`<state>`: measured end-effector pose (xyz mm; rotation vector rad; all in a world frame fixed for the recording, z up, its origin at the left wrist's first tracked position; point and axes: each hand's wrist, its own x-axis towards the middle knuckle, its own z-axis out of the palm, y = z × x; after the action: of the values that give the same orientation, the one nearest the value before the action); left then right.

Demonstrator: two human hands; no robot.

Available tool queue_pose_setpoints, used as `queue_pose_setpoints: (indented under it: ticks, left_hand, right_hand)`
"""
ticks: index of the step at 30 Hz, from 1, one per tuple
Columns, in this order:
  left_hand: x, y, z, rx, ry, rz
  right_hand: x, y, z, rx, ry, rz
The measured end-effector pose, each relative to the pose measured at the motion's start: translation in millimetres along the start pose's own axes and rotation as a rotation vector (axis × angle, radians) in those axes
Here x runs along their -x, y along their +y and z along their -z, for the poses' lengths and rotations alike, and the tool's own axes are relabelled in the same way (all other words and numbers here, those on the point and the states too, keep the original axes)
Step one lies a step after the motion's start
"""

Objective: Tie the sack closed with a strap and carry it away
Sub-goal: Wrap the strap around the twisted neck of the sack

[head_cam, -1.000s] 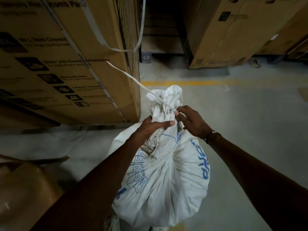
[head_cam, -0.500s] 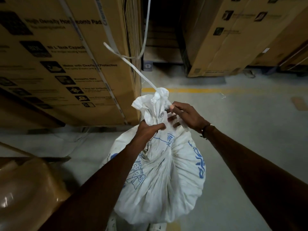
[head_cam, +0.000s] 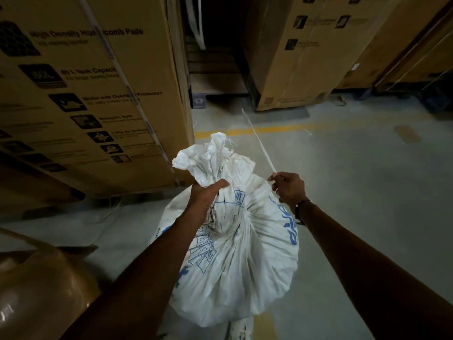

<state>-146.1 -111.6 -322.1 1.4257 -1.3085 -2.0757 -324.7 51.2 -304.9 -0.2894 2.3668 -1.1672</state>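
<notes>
looks like the tying step, strap not round the neck yet. left hand (head_cam: 208, 192) is clenched round the gathered neck of the sack (head_cam: 235, 253), which sits on the floor in the near middle. right hand (head_cam: 289, 190) pinches the strap (head_cam: 257, 141), which runs up and away, just right of the neck. next it probably needs wrapping round the bunch above the left fingers

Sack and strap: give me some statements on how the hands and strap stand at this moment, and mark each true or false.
1. The left hand grips the gathered neck of the sack. True.
2. The right hand is empty. False: it pinches the strap.
3. The strap's free end points away from the person. True.
4. The sack is plain, without print. False: it carries blue print.
5. A yellow line crosses the floor beyond the sack. True.
</notes>
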Motion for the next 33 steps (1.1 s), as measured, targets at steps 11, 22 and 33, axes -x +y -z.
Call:
queue_pose_setpoints:
  ticks: [11,22,33]
  left_hand:
    - [0.1,-9.4,0.9,0.049,-0.107,-0.034]
    - [-16.1,-32.4,0.7,0.138,-0.170,0.069]
    - [-3.2,-27.2,-4.2,0.342,-0.316,0.103]
  right_hand:
    - [53.3,33.9,-18.0,-0.018,-0.127,-0.228]
    - [60.4,71.4,-57.6,-0.071,-0.263,-0.127]
    - [70.7,72.5,-78.8,0.016,-0.250,-0.032]
